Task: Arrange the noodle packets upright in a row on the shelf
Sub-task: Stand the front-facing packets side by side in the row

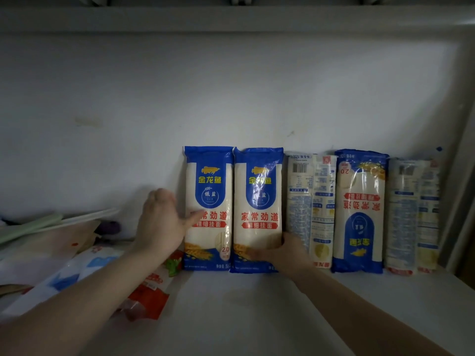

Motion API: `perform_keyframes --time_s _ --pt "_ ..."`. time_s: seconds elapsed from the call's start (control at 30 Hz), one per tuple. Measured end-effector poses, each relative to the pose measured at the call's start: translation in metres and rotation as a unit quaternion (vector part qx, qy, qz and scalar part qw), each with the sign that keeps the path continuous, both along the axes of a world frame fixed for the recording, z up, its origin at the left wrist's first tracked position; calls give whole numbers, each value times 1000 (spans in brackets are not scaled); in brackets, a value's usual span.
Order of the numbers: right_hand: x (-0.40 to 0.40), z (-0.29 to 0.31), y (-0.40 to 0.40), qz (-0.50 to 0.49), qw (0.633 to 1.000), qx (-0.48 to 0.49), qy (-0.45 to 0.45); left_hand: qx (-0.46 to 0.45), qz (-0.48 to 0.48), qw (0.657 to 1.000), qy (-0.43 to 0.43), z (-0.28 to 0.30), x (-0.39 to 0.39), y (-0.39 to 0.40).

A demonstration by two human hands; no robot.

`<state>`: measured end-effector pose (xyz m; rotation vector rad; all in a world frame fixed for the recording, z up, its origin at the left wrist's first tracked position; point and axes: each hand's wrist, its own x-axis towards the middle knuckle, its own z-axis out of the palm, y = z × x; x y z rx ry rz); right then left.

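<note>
Now squaring the row: left hand [160, 224] flat and released against the first packet [208, 209], right hand [285, 250] gripping the second [258, 211]; next, more packets.

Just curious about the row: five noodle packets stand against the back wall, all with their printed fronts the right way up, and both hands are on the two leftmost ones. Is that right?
Not quite. The head view shows the fourth packet standing upside down, and the third packet and fifth packet show their backs. The rest holds: five stand, left hand and right hand on the two leftmost.
</note>
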<state>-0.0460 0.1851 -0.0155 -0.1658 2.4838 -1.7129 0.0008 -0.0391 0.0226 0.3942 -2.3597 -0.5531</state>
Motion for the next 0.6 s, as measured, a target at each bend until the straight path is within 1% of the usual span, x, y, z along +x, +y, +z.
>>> perform_keyframes --time_s 0.03,0.07,0.1,0.13,0.17,0.2,0.23,0.3,0.37,0.5,0.6 --pt "5 3 4 9 999 26 18 -84 -20 993 77 7 8 12" --pt "11 5 10 12 996 70 53 -152 -65 979 117 13 12 26" --pt "18 8 15 11 984 132 119 -215 -112 964 114 19 12 42" --pt "26 14 19 5 956 205 212 -255 -149 951 88 23 9 57" --pt "31 20 21 3 914 262 311 -274 -166 946 52 24 1 71" --pt "31 27 22 6 871 295 392 -282 -159 946 17 25 -9 84" --pt "29 37 20 14 840 323 436 -290 -141 947 -6 25 -20 94" --pt "16 54 14 34 798 397 453 -304 -100 947 -32 27 -35 105" --pt "0 66 7 38 775 449 443 -307 -83 947 -48 29 -43 106" --pt "-17 74 0 31 755 499 424 -340 -68 937 -45 30 -47 99" --pt "-21 77 0 34 754 505 420 -360 -64 929 -53 32 -45 94"
